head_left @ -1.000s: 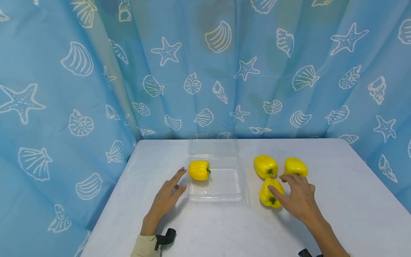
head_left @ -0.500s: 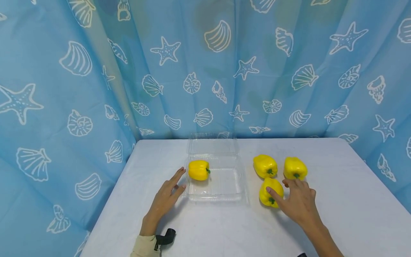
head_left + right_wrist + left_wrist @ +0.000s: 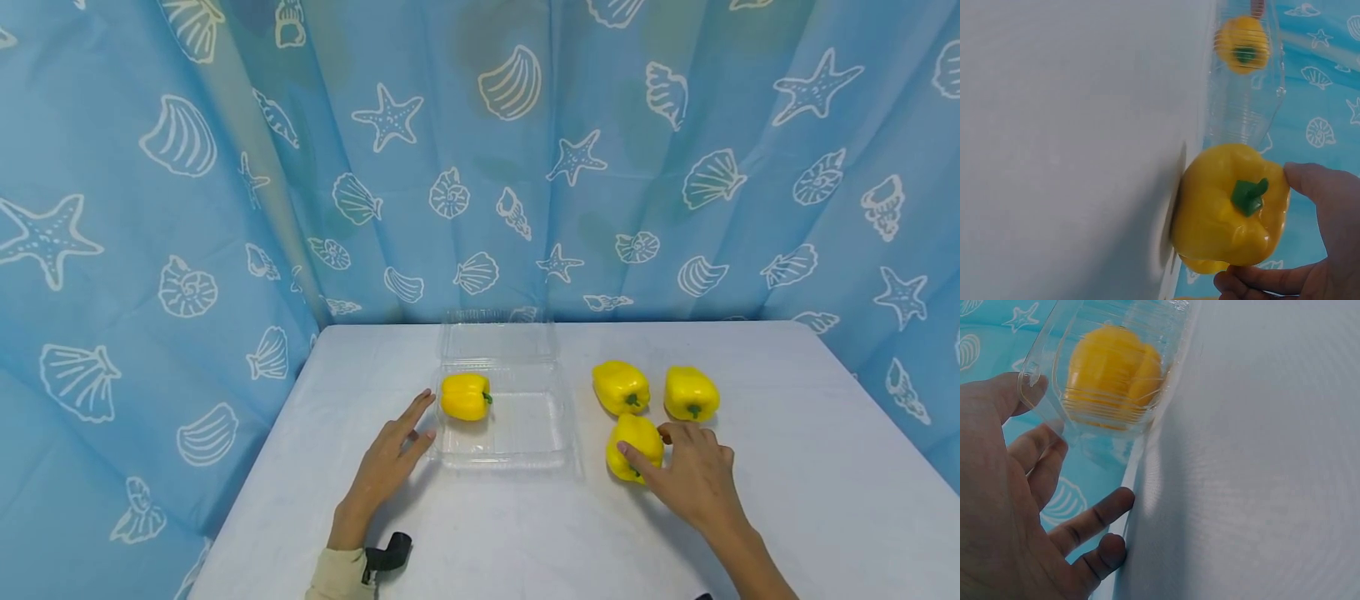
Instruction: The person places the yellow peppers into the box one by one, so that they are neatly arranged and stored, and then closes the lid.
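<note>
The blue curtain [image 3: 450, 125], printed with white shells and starfish, runs past the top and side edges of the head view, its lower part behind the table hidden. The white table [image 3: 510, 525] is cut off along its near side. On it stands a clear plastic container [image 3: 528, 425], lid folded back toward the curtain; its transparent edges are hard to trace. The right hand [image 3: 697, 475] holds the front pepper, thumb on one side and fingers curled at the other; some fingers are hidden in the head view. The left hand [image 3: 386, 467] is spread loosely, grasping nothing, its tips at the container's left wall; firm contact cannot be confirmed. A beige sleeve [image 3: 341, 575] is cut off at the bottom edge. The front pepper [image 3: 633, 442] sits right of the container, nearest the person: glossy, even yellow, blocky and lobed, its near face partly covered by the thumb. Whether it bears fully on the table cannot be told. Behind it lie the rear left pepper [image 3: 619, 387], so close that contact cannot be settled, and the rear right pepper [image 3: 691, 393], apart. The boxed pepper [image 3: 465, 397] lies on its side at the container's left end, blurred by ribbed plastic in the left wrist view. The front pepper's green stem [image 3: 1249, 197], short and bent, shows plainly only from the right wrist.
</note>
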Motion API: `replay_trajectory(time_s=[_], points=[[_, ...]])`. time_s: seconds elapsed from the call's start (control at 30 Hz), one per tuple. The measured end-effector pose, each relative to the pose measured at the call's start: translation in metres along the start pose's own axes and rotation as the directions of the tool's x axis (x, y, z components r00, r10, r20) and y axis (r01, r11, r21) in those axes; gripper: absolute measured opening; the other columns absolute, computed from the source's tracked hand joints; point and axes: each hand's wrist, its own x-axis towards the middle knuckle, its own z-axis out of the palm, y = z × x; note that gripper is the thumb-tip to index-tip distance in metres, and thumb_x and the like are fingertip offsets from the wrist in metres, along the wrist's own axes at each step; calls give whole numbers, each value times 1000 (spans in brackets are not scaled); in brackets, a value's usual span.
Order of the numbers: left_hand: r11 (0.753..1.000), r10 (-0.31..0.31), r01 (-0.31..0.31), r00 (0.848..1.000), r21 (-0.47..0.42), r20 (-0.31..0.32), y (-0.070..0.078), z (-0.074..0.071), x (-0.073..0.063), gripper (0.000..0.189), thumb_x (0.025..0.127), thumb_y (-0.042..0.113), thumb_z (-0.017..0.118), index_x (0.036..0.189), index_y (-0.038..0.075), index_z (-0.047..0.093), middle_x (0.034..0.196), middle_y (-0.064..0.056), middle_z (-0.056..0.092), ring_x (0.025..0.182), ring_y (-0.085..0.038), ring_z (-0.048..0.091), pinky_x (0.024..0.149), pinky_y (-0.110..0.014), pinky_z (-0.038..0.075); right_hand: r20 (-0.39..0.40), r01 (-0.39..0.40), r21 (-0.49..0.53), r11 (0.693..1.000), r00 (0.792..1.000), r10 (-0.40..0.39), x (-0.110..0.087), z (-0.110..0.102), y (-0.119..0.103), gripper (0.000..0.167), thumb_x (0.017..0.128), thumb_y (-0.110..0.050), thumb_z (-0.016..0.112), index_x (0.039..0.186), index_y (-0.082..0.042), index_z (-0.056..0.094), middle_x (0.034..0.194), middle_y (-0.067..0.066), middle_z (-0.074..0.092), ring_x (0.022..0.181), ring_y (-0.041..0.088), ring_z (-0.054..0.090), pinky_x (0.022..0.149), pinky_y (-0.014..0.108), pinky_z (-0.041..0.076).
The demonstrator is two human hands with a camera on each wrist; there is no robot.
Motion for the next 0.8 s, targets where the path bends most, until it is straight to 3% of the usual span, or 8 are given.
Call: replay_trajectory(time_s=[0.27, 0.4, 0.63, 0.8], points=[[1000, -3, 3, 1000, -16, 2, -3, 0, 0, 56, 104, 44, 51, 156, 38, 33, 160, 21, 28, 96, -13, 50, 75, -36, 42, 77, 46, 95, 994, 996, -54, 2, -7, 3, 90, 88, -69, 59, 134, 9, 52, 135, 35, 48, 119, 49, 40, 83, 61, 28], [1000, -5, 6, 1000, -21, 8, -4, 1, 0, 57, 103, 46, 51, 157, 38, 33, 160, 22, 27, 96, -13, 50, 76, -36, 42, 77, 62, 143, 988, 994, -73, 1, -6, 5, 87, 89, -64, 63, 137, 7, 50, 137, 33, 46, 119, 47, 40, 83, 60, 27], [1000, 3, -3, 1000, -16, 12, -5, 1, 2, 57, 104, 46, 50, 157, 37, 32, 159, 23, 26, 95, -12, 50, 76, -36, 42, 80, 45, 113, 993, 995, -54, 4, -5, 5, 97, 82, -73, 64, 137, 6, 51, 133, 32, 52, 114, 45, 44, 79, 58, 27], [1000, 3, -3, 1000, -28, 15, -5, 0, 2, 57, 104, 43, 51, 157, 36, 32, 159, 25, 25, 95, -12, 50, 75, -36, 42, 67, 73, 126, 989, 994, -82, 7, -11, 4, 92, 81, -66, 71, 136, 5, 53, 127, 30, 57, 108, 42, 48, 80, 59, 27]])
